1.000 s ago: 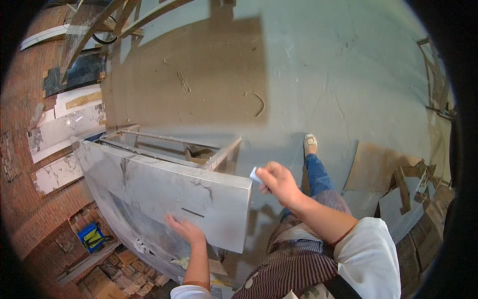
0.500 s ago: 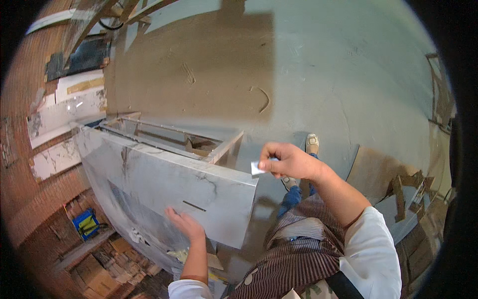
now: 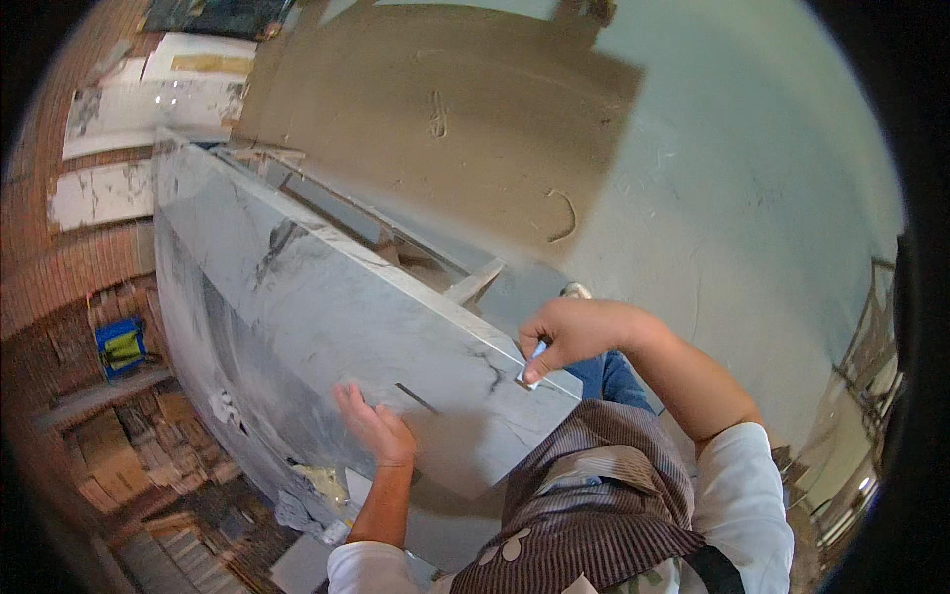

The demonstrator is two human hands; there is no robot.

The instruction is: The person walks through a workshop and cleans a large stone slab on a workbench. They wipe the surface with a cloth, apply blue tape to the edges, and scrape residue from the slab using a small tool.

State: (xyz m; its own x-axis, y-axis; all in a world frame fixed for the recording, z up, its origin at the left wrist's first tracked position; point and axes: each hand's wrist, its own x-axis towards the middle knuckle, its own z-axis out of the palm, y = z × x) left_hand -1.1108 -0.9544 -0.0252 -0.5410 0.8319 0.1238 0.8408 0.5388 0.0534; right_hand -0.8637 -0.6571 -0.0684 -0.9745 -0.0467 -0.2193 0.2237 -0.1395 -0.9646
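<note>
A long grey-white marble-patterned panel [image 3: 327, 297] stretches from the far left toward my body, with a short dark slot in its face. My right hand [image 3: 569, 337] is closed, pinching a small flat white piece [image 3: 528, 380] at the panel's long edge, near its right end. The piece seems to touch the edge; my fingers hide part of it. Left of the slot, my left hand [image 3: 378, 428] is open over the panel's face, fingers stretched out. Whether its palm presses on the surface, I cannot tell.
Behind the panel runs a pale frame [image 3: 475, 282]. Several marbled offcuts [image 3: 104, 195] lie at the far left, above a blue and yellow item [image 3: 122, 348]. Stacked brown pieces [image 3: 129, 450] fill the lower left. My striped apron [image 3: 594, 495] is close to the panel's right end.
My right hand has come down with the white piece from above the floor to the panel's edge. The view has turned, and the panel now slants more steeply. My left hand remains over the panel.
</note>
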